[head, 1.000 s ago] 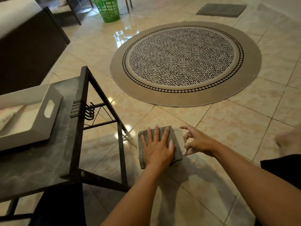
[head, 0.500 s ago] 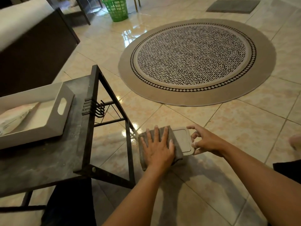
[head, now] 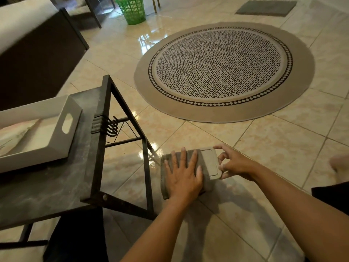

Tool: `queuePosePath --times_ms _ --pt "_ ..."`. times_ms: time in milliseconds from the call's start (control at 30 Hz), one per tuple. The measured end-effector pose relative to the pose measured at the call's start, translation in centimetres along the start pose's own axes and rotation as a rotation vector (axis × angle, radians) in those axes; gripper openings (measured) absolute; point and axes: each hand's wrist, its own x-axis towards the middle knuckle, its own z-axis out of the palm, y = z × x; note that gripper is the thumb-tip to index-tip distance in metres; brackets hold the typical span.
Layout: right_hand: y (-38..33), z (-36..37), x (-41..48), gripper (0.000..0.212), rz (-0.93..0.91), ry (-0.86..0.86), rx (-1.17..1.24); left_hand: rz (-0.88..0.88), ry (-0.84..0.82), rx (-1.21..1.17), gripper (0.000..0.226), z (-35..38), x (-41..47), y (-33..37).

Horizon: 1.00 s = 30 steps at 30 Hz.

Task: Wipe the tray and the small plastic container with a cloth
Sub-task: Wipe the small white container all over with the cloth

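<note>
A small grey plastic container [head: 210,162] lies on the tiled floor, lid up. A folded grey cloth [head: 165,186] covers its left part. My left hand [head: 184,174] lies flat on the cloth with fingers spread, pressing it onto the lid. My right hand [head: 236,163] pinches the container's right edge with its fingertips. The white tray [head: 63,142] with a cut-out handle stands on the dark side table [head: 56,188] at the left, away from both hands.
A pale packet [head: 13,133] lies inside the tray. Hooks [head: 111,125] stick out from the table's metal frame just left of the cloth. Beyond are a round patterned rug [head: 222,69], a green basket [head: 132,10], a dark sofa [head: 37,53] and a grey mat [head: 266,7].
My left hand and the cloth have slid a little to the left over the lid, baring more of it. My right hand stays on the container's right edge.
</note>
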Motion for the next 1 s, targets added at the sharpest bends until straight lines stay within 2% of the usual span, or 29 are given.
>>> queuePosePath --times_ms 167,333,400,567,700,900,1000 --pt "0.0 0.0 -0.2 0.075 0.005 -0.03 0.016 0.187 -0.042 0.022 0.058 1.1 0.1 3.6" --pt "0.0 -0.1 -0.2 0.071 0.008 -0.036 0.043 0.223 -0.047 0.076 0.057 0.6 1.9 3.7" --pt "0.1 0.0 -0.2 0.07 0.017 -0.03 0.063 0.182 -0.032 0.074 0.057 0.3 2.4 2.7" --pt "0.5 0.3 -0.2 0.07 0.015 0.025 0.065 -0.051 0.004 0.016 0.058 -0.3 1.9 -0.3" --pt "0.4 0.4 -0.1 0.071 0.012 0.029 0.05 -0.184 0.004 -0.011 0.059 -0.2 -0.3 0.5" --pt "0.0 0.4 -0.3 0.072 0.015 0.008 0.009 0.093 -0.074 0.036 0.06 0.7 0.6 4.2" --pt "0.2 0.5 -0.4 0.073 0.007 0.021 0.038 0.115 -0.06 0.054 0.057 0.1 2.5 2.9"
